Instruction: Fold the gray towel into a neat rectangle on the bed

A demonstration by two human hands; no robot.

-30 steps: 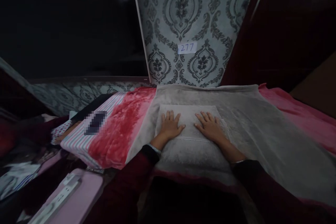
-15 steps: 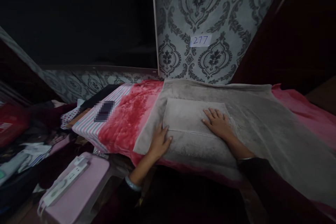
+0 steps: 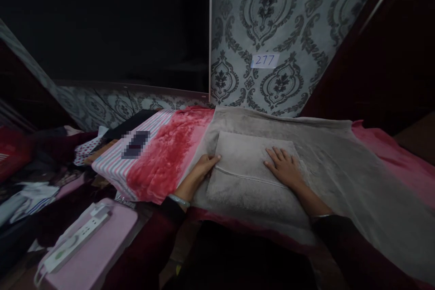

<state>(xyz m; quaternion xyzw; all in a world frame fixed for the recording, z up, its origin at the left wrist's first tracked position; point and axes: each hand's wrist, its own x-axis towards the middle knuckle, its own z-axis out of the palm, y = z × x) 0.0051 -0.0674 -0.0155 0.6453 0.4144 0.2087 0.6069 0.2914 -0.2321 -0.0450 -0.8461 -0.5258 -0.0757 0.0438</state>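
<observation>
A folded grey piece of soft cloth (image 3: 244, 152), with a seam running across it, lies on a larger grey blanket (image 3: 336, 154). At its left edge is my left hand (image 3: 203, 166), the thumb on top of the edge and the other fingers curled and partly hidden at the side. My right hand (image 3: 283, 166) rests flat on the right part of the folded cloth, palm down with its fingers spread.
Left of the grey blanket lie a red blanket (image 3: 163, 156) and striped cloth (image 3: 113, 158) bearing a blurred dark item (image 3: 136, 145). A power strip (image 3: 78, 240) sits on a pink box (image 3: 112, 235) at lower left. Clothes (image 3: 34, 199) pile beyond; a large dark screen (image 3: 118, 27) stands behind.
My left hand has shifted up along the cloth's left edge and turned, thumb now on top and fingers curled. My right hand stays flat in place. The view has shifted slightly.
</observation>
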